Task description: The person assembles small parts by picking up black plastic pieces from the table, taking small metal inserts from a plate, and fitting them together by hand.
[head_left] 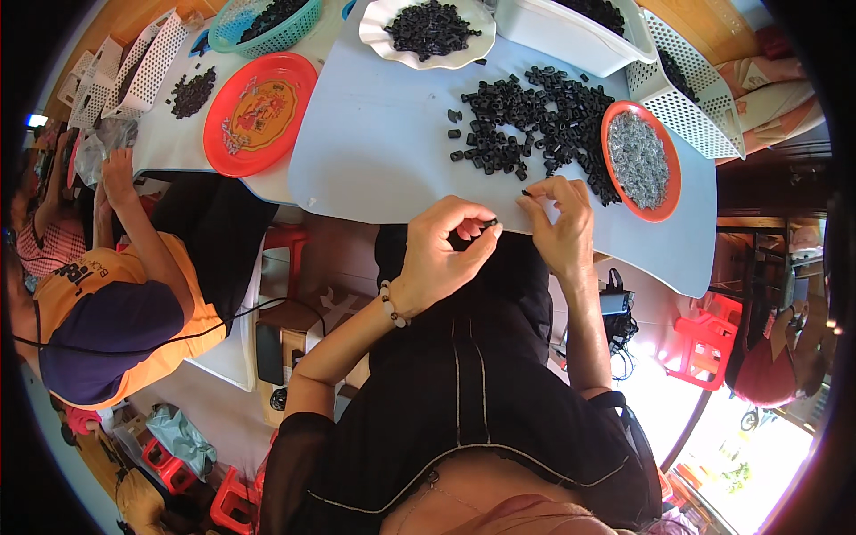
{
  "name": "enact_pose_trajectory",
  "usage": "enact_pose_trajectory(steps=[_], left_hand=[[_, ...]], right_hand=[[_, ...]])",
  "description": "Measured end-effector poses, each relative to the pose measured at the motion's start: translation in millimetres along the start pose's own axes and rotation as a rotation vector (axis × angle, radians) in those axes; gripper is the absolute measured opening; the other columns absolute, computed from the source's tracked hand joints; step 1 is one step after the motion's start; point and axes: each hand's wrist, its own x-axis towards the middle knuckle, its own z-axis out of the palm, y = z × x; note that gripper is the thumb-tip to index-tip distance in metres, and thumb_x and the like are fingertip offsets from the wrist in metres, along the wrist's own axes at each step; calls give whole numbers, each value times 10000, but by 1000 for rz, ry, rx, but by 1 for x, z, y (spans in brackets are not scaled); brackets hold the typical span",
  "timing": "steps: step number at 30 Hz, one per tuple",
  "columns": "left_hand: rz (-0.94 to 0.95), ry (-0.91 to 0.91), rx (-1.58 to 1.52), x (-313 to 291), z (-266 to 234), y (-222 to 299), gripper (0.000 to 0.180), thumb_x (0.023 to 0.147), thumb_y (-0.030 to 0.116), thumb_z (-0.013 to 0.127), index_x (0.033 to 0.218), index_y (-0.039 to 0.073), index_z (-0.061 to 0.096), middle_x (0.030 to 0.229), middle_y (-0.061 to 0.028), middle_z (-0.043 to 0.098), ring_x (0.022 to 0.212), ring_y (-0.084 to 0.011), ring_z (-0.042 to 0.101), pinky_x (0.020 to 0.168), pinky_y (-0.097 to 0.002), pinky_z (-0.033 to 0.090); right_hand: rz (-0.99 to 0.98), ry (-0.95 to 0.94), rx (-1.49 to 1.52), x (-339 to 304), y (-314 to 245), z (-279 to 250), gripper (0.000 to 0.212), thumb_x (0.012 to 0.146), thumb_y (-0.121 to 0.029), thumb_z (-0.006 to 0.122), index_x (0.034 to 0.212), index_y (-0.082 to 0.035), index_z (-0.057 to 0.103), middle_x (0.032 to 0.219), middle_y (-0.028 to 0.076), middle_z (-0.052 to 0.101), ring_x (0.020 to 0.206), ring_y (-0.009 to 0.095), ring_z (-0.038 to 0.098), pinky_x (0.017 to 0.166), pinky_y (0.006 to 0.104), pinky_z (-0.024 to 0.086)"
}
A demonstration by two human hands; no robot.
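My left hand point(446, 245) is raised just off the near table edge, its thumb and index finger pinching a small black plastic part point(489, 222). To its right, my right hand point(563, 230) has thumb and forefinger brought together at the edge, with a tiny dark piece point(526, 193) at their tips. Beyond both hands a loose heap of black plastic parts point(508, 116) spreads over the pale blue table point(374, 143). Right of the heap stands an orange-red bowl point(675, 183) filled with small clear pieces point(637, 160).
At the back are a white scalloped dish point(373, 31) of black parts, a white tub point(562, 43) and a perforated white basket point(704, 120). Leftward lie a red plate point(218, 134) and a teal basket point(290, 36). A person in orange and navy point(125, 330) sits at left.
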Motion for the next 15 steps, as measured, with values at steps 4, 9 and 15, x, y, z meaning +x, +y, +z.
enact_pose_trajectory(steps=[4, 9, 15], left_hand=[[-54, 71, -140, 4, 0, -18, 157, 818, 51, 767, 921, -3, 662, 754, -21, 616, 642, -70, 550, 619, -230, 482], [-154, 36, -196, 4, -3, -15, 139, 862, 21, 741, 972, -13, 663, 827, -5, 619, 728, -51, 544, 685, -207, 465], [-159, -4, -169, 5, -7, -14, 139, 871, 35, 743, 976, -13, 664, 822, -11, 618, 723, -52, 559, 671, -208, 475]], right_hand=[[-50, 26, -139, 11, -5, 4, 154, 784, -114, 768, 910, -75, 688, 864, 52, 691, 867, 280, 573, 759, 380, 490], [-119, 58, -153, 34, -1, -2, 103, 817, -86, 728, 919, -84, 708, 866, 52, 690, 854, 278, 570, 774, 379, 480], [-221, -43, -227, 52, 3, -1, 60, 825, -80, 707, 883, -84, 716, 831, 58, 669, 841, 270, 564, 767, 382, 479]])
